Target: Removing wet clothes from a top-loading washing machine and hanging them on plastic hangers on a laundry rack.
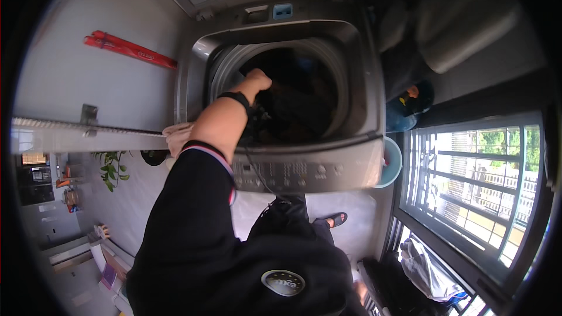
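My left hand [260, 80], with a black band at the wrist, reaches into the open drum of a top-loading washing machine [307, 171]. Its fingers curl downward and are mostly hidden, so whether they grip anything cannot be told. Dark laundry [298, 105] lies beneath and beside the hand, too shadowed to make out single pieces. A thin dark cord [259, 171] hangs across the control panel below the arm. At the lower right a small patch of skin [361, 292] shows beside my dark clothing; it may be my right hand, but its fingers are not distinguishable.
A blue detergent drawer [282, 11] is at the machine's back edge. Left of the machine are a red wrapped roll [131, 50] and a beige cloth [176, 136]. A pale blue bucket [392, 162] stands at the right, near a barred window [474, 184]. Clothing [428, 272] hangs lower right.
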Action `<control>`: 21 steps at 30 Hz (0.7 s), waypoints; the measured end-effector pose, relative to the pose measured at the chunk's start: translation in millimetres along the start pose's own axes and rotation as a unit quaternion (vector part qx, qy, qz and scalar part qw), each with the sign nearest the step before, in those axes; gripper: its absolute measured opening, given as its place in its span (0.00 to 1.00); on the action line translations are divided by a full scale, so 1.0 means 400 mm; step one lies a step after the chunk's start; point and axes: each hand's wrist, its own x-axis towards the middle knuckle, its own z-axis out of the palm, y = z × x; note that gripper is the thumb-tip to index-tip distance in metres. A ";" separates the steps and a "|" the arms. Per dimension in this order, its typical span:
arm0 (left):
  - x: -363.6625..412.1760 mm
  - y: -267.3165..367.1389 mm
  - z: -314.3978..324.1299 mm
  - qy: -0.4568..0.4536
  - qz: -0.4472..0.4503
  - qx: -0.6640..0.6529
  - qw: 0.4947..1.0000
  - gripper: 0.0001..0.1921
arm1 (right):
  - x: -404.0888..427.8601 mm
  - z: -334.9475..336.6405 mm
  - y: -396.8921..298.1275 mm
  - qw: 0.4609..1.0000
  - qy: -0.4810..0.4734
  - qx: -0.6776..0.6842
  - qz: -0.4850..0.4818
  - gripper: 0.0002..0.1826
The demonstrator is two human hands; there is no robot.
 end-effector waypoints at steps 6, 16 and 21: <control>0.114 -0.237 0.203 -0.106 -0.060 0.517 0.847 0.25 | -0.277 0.112 0.114 0.991 0.065 -0.022 0.117 0.21; 0.126 -0.325 0.205 -0.095 -0.084 0.536 0.834 0.25 | -0.367 0.154 0.107 0.986 0.048 -0.055 0.148 0.29; 0.154 -0.265 0.191 -0.112 -0.057 0.503 0.855 0.25 | -0.283 0.241 0.060 0.929 0.040 -0.300 -0.213 0.15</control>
